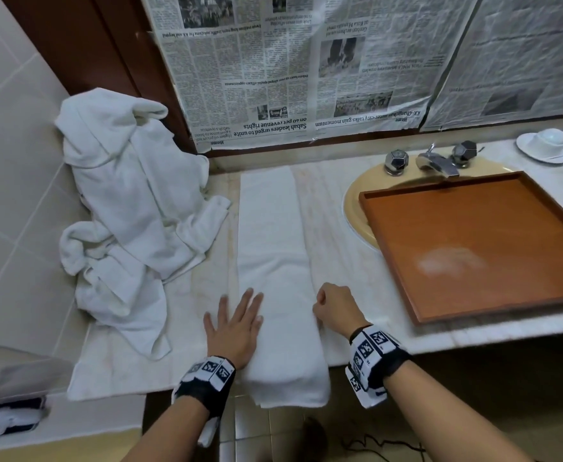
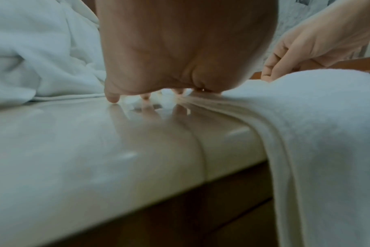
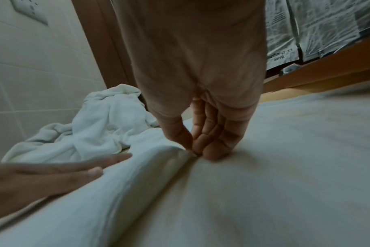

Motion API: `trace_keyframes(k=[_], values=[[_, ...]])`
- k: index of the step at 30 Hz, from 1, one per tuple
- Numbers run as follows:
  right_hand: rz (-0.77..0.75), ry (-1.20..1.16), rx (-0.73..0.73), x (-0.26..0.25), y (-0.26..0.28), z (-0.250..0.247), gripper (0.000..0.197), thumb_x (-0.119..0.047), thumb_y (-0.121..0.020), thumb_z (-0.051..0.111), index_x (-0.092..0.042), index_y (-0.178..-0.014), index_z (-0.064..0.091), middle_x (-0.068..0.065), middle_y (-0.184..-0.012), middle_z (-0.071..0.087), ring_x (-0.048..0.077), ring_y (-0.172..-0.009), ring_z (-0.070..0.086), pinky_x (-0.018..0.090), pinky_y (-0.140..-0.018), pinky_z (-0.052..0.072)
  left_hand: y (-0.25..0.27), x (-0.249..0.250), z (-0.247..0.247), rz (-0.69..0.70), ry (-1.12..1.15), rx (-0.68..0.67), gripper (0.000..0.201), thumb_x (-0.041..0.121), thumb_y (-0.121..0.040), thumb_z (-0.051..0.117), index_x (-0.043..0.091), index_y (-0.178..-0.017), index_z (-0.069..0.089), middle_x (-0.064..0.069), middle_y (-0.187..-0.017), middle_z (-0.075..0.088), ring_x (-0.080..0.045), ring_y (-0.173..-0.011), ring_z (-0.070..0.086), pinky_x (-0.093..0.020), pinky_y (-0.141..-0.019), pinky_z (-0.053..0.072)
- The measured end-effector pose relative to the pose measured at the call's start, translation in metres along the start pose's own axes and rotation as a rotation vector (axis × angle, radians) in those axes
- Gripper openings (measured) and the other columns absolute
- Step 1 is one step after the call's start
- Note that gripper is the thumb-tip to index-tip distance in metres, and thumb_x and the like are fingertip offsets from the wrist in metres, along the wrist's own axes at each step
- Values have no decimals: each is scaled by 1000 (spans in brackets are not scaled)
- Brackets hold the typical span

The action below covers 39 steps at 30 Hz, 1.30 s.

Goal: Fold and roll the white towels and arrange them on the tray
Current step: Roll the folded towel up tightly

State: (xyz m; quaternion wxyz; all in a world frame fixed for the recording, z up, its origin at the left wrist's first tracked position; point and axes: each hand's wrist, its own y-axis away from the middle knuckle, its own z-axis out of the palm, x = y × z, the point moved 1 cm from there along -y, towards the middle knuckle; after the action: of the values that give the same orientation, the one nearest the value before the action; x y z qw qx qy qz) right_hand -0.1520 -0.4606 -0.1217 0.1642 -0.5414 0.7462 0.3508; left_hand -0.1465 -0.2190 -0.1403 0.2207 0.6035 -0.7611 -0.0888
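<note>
A white towel [image 1: 273, 248], folded into a long narrow strip, lies along the marble counter [image 1: 336, 208], and its near end hangs over the front edge. My left hand [image 1: 235, 323] lies flat with straight fingers, pressing the strip's left edge. My right hand [image 1: 335, 310] has its fingers curled and pinches the strip's right edge; the right wrist view shows thumb and fingers [image 3: 217, 147] closed on that fold. In the left wrist view the towel [image 2: 319, 127] drapes over the counter edge. An empty brown wooden tray [image 1: 473, 241] sits over the sink to the right.
A heap of crumpled white towels [image 1: 130, 208] fills the counter's left corner against the tiled wall. A tap [image 1: 436, 161] with two knobs stands behind the tray. A white cup and saucer [image 1: 546, 145] sit at the far right. Newspaper [image 1: 273, 61] covers the wall behind.
</note>
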Motion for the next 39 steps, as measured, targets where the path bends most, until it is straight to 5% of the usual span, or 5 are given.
trace_keyframes(k=[7,14,29,34,39], values=[[-316,216,-35,10,23,8,26,-24,-89,58,-20,-115,55,-5,-118,48,14,-107,44,31,-88,45,9,10,0,75,3,-14,62,60,-97,3,41,-157,-4,23,-161,-19,-16,-151,-18,-58,-119,-6],[-328,421,-63,13,3,0,43,-28,-95,51,-28,-138,48,-12,-144,41,16,-127,40,34,-97,37,-25,2,-7,95,-69,-89,60,55,-103,8,39,-154,-19,19,-157,-32,-19,-149,-26,-60,-116,-15],[-46,399,-96,-25,-90,-32,67,-40,-92,55,-31,-152,28,-20,-160,19,18,-138,24,42,-103,31,-151,2,-71,113,2,-48,56,49,-105,16,44,-156,-5,19,-165,-5,-23,-152,-15,-63,-117,-8],[-217,401,14,-27,-72,-22,61,-41,-97,50,-25,-153,32,-11,-162,21,13,-146,21,38,-114,26,-121,7,-64,140,72,72,57,50,-104,21,35,-158,7,14,-166,-3,-19,-153,-6,-57,-119,1],[-346,526,-81,-18,-53,7,77,-61,-89,19,-23,-155,30,-7,-163,21,17,-149,25,41,-113,29,-85,6,-31,171,-2,31,79,65,-85,-7,36,-158,4,15,-165,-11,-19,-153,-7,-59,-119,5]])
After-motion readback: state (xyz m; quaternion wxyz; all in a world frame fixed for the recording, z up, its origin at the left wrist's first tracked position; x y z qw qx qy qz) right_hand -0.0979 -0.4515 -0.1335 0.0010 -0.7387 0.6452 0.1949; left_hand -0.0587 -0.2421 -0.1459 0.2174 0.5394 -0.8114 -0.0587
